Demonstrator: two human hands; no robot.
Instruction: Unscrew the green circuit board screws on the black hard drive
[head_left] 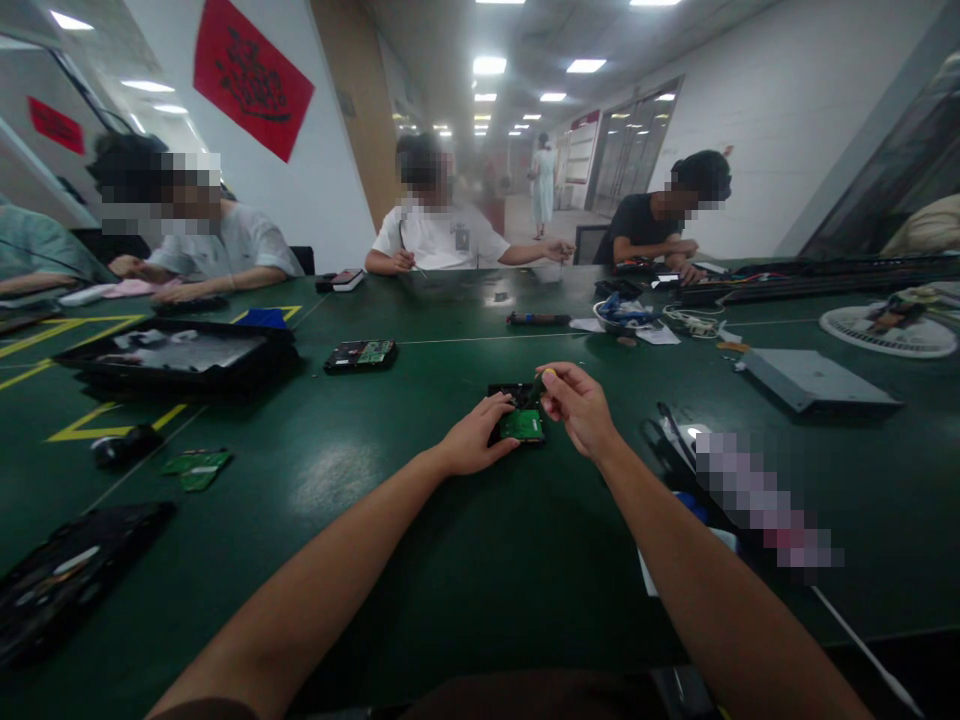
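A black hard drive with a green circuit board [522, 424] on top lies on the dark green table [420, 540] in front of me. My left hand [474, 438] rests on its left side, fingers curled against the drive and holding it. My right hand [576, 408] is closed round a screwdriver with a yellow-tipped handle [541, 384], whose tip points down at the drive's upper right corner.
Another hard drive [360, 355] lies further left, with a black tray [176, 355] beyond it. Loose green boards [196, 467] and a dark panel [71, 575] sit at left. A grey box [817, 380] and tools [667, 440] are at right. Three people work across the table.
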